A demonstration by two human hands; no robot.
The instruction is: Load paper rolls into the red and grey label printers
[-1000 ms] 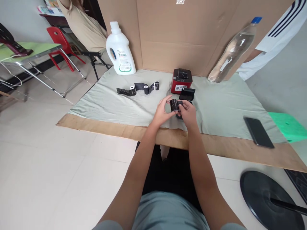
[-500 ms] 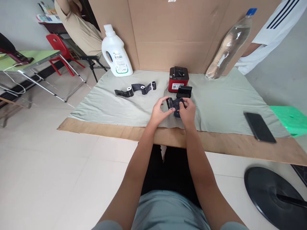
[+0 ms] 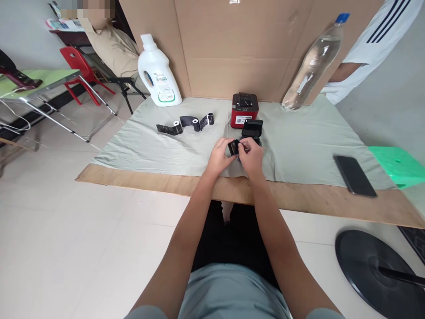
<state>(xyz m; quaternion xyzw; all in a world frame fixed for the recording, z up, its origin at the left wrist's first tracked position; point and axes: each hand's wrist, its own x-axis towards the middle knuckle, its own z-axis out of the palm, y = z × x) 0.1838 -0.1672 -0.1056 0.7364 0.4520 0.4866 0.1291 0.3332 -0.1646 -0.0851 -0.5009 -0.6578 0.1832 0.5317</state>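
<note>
Between the thumb and fingers of my left hand [image 3: 219,158] is a small dark paper roll [image 3: 233,148], held just above the cloth. My right hand [image 3: 252,156] meets it from the right, its fingers pinched at the roll's dark loose strip. The fingers hide part of the strip. Directly behind the hands sits a small red and black printer [image 3: 245,118] with a white label. In front of it an open black lid or case [image 3: 252,128] stands up, partly covered by my right hand.
Several partly unrolled dark rolls [image 3: 195,125] lie left on the cloth [image 3: 139,141]. A white detergent jug [image 3: 162,77] and a bottle of water [image 3: 314,66] stand at the back by a cardboard sheet [image 3: 239,35]. A phone [image 3: 354,175] lies right. Two people are nearby.
My right hand has moved closer to my left, and the roll has turned between them. The dark strip that showed between the hands is now mostly covered. The view has shifted slightly.
</note>
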